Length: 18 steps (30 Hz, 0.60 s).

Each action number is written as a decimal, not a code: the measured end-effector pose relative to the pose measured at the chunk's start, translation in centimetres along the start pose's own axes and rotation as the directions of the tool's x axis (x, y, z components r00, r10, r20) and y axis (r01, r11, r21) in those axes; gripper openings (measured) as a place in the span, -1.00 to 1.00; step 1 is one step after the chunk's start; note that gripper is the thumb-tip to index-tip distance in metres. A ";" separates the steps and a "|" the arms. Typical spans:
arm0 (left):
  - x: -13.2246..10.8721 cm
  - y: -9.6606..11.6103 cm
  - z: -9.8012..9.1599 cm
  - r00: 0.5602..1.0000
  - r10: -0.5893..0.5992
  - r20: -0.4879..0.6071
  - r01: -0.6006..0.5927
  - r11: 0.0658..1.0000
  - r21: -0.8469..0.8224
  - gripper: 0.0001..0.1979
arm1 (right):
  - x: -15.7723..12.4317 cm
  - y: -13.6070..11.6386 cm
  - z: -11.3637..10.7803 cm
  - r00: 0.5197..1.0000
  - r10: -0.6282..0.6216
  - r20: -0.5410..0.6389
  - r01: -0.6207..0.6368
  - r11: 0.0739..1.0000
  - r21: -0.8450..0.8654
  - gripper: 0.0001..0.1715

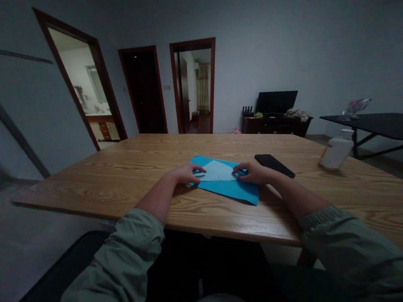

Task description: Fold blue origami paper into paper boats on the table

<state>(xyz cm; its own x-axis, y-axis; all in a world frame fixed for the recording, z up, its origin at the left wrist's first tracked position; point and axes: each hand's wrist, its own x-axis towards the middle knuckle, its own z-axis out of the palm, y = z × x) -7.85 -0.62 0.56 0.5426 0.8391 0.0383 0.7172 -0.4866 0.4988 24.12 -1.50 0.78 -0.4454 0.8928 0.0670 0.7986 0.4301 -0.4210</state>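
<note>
A bright blue sheet of paper (234,190) lies slantwise near the table's front edge, with a pale, roughly triangular folded part (219,169) along its middle. My left hand (187,173) grips the paper at its left end, fingers over the pale part and thumb closer to me. On the right, my right hand (254,172) has curled fingers and thumb closed on the pale part's right corner. How much paper lies between the fingers of either hand is too small to make out.
The wooden table (118,178) carries a black phone-like slab (274,165) just beyond my right hand. Farther right stands a whitish bottle (336,151). Past the table are a dark side table (391,123) and a cabinet (273,124) with a black screen (277,102).
</note>
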 end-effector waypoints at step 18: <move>-0.3 0.1 -0.4 1.000 0.010 0.003 -0.010 1.000 0.005 -0.41 | 0.2 0.1 0.5 0.993 0.014 -0.114 -0.016 1.000 -0.015 -0.68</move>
<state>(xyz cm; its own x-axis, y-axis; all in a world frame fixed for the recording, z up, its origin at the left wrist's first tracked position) -8.10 -0.86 0.93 0.5513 0.8333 0.0409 0.7138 -0.4966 0.4939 23.85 -1.33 0.29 -0.3849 0.9084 0.1635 0.8116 0.4174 -0.4088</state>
